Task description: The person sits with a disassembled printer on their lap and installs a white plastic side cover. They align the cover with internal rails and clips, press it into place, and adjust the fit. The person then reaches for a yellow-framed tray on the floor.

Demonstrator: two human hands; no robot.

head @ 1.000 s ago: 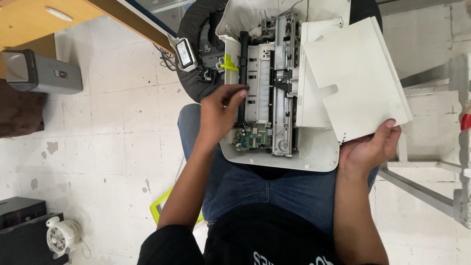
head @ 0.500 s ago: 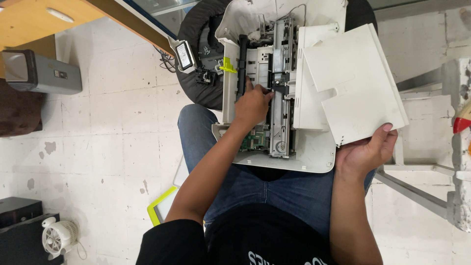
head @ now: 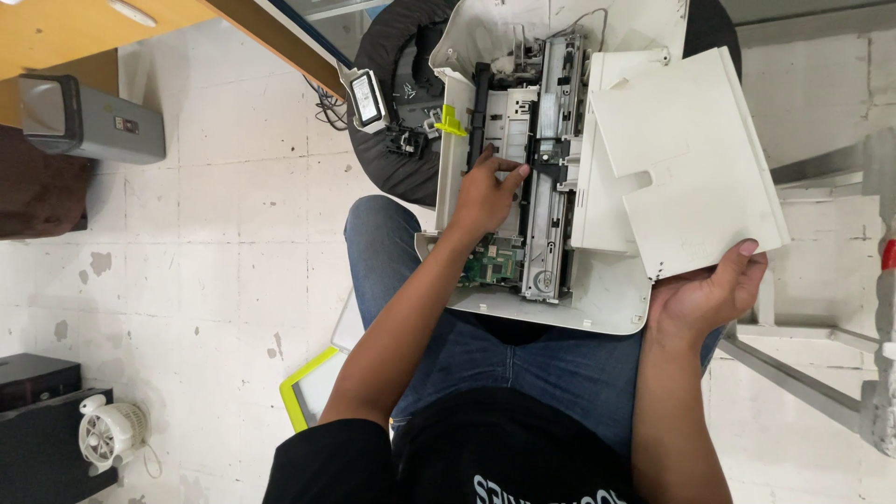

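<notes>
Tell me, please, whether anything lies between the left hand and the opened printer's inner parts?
Nothing visible does: the left hand already rests its fingertips on the white inner panel of the opened printer, beside the black bar.

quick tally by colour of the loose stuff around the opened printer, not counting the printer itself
White: 2, the tray panel in the right hand and the small fan
Grey: 1, the box under the desk
Black: 1, the round cushion
Yellow-green: 1, the framed panel on the floor
Total: 5
</notes>
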